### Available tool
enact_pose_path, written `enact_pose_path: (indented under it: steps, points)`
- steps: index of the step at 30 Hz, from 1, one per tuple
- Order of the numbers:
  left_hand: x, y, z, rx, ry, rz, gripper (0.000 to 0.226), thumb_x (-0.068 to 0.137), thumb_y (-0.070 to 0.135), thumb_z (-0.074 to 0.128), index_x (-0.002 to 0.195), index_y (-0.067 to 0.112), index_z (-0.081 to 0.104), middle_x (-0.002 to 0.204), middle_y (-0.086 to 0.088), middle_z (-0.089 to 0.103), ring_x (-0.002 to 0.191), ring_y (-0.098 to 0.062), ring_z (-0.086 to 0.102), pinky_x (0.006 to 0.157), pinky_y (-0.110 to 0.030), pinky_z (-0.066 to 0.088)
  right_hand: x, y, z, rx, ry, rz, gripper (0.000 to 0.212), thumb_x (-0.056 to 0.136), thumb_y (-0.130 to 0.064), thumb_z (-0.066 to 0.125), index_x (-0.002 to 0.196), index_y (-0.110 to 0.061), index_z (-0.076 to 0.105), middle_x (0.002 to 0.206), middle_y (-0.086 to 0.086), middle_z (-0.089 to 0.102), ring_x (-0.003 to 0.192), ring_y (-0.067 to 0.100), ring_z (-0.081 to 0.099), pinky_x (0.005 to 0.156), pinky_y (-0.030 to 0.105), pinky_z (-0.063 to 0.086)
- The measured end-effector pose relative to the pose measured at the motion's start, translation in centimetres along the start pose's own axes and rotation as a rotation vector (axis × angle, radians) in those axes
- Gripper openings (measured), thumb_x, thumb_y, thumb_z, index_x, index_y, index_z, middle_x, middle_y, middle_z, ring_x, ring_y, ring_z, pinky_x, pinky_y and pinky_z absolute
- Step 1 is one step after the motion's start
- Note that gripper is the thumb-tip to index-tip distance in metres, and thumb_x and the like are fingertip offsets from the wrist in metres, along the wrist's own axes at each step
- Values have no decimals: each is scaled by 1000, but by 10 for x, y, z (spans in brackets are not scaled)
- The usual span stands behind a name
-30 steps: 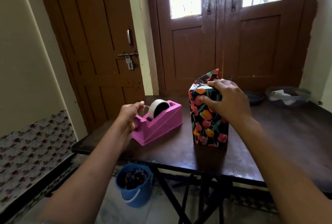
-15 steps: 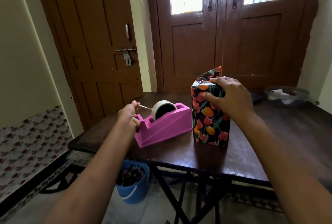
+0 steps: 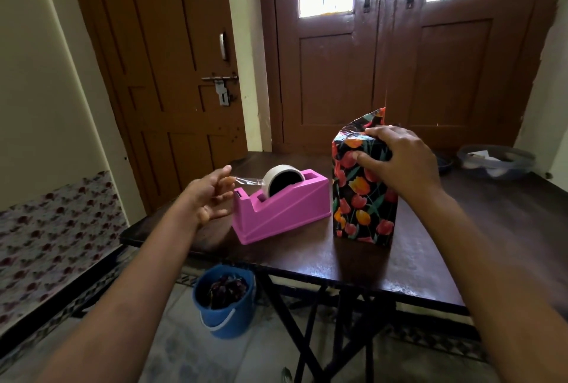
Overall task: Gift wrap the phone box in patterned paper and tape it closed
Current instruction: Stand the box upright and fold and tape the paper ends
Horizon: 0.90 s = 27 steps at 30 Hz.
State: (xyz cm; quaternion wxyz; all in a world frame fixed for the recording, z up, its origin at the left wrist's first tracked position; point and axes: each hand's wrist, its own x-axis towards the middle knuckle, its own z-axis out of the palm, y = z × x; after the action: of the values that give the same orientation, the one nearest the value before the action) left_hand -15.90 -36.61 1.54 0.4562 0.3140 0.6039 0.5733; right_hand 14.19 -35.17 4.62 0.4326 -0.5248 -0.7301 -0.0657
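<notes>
Fingers, head view.
Left hand (image 3: 212, 196): fingers loosely spread, palm turned toward the dispenser (image 3: 278, 210). A strip (image 3: 249, 180) of clear tape runs from the roll (image 3: 283, 178) to the forefinger tip, just under the thumb. Whether it is pinched or only stuck there cannot be told.
Right hand (image 3: 405, 161): fingers curled over the top of the box (image 3: 364, 201), thumb on its front face, pressing on folded paper.
Box: wrapped in black tulip-print paper, standing on end on the table (image 3: 445, 253), just right of the dispenser. One paper flap (image 3: 375, 118) stands up behind the fingers.
Dispenser: pink, on the table near its left edge, roll seated in it.
Bowl (image 3: 495, 161): grey, far right corner of the table, well apart from the box.
Bucket (image 3: 226, 299): blue, on the floor under the table's left edge, dark contents.
Background: brown wooden doors.
</notes>
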Motion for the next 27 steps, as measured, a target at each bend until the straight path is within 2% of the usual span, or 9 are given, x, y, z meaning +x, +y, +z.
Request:
enact_pose_path:
  steps: [4, 6, 9, 11, 15, 18, 20, 24, 27]
  points:
    - [0, 2, -12, 310, -12, 32, 22, 83, 31, 67, 87, 10, 65, 88, -5, 63, 81, -17, 60, 74, -35, 52, -1, 0, 0, -8, -7, 3, 58, 81, -47, 64, 129, -16, 54, 135, 8, 52, 126, 23, 45, 94, 39, 41]
    - [2, 4, -19, 350, -70, 0, 18, 85, 26, 66, 90, 9, 66, 84, -6, 63, 75, -17, 60, 65, -31, 52, 0, 0, -1, -3, -1, 3, 57, 81, -46, 64, 128, -15, 54, 134, 8, 53, 125, 24, 46, 93, 39, 42]
    - [9, 1, -30, 408, -178, -51, 14, 88, 22, 63, 83, 10, 66, 74, -6, 59, 66, -16, 57, 61, -29, 51, 1, 2, 2, 0, 7, 2, 56, 81, -45, 65, 127, -15, 55, 132, 9, 55, 122, 25, 49, 91, 39, 44]
    - [14, -2, -34, 371, -209, -75, 13, 89, 20, 61, 89, 8, 66, 76, -7, 60, 69, -16, 59, 63, -29, 55, 2, 2, 2, 0, 2, -2, 56, 80, -46, 65, 125, -15, 56, 130, 9, 56, 120, 25, 50, 90, 40, 45]
    - [21, -9, -34, 183, -274, -103, 18, 90, 15, 55, 102, 4, 64, 102, -16, 66, 92, -24, 66, 73, -31, 58, 4, 5, 1, -11, -4, 0, 55, 81, -46, 64, 125, -15, 57, 129, 9, 57, 118, 26, 51, 90, 40, 44]
    - [21, -13, -35, 140, -277, -75, 15, 91, 11, 53, 98, 4, 64, 97, -16, 68, 85, -21, 69, 60, -25, 58, 5, 5, 2, 4, -3, 1, 54, 81, -46, 64, 125, -15, 57, 127, 10, 58, 116, 27, 52, 88, 40, 44]
    - [23, -17, -36, 133, -297, -46, 14, 91, 10, 53, 97, 3, 65, 96, -16, 69, 80, -18, 70, 62, -24, 59, 6, 7, 4, -1, -4, 5, 54, 81, -47, 64, 124, -16, 57, 125, 9, 59, 114, 26, 53, 87, 40, 44]
    - [29, -20, -37, 202, -335, -4, 8, 85, 8, 58, 87, 5, 66, 94, -13, 70, 86, -20, 69, 75, -28, 58, 8, 10, 4, 9, -15, 15, 59, 78, -52, 64, 124, -17, 57, 124, 9, 59, 112, 27, 53, 86, 39, 44]
    - [27, -18, -31, 336, -299, 47, 6, 85, 10, 60, 81, 8, 62, 85, -10, 68, 79, -18, 66, 66, -27, 58, 9, 11, 3, 21, -29, 18, 62, 75, -56, 60, 124, -18, 57, 123, 9, 59, 110, 26, 54, 84, 38, 44]
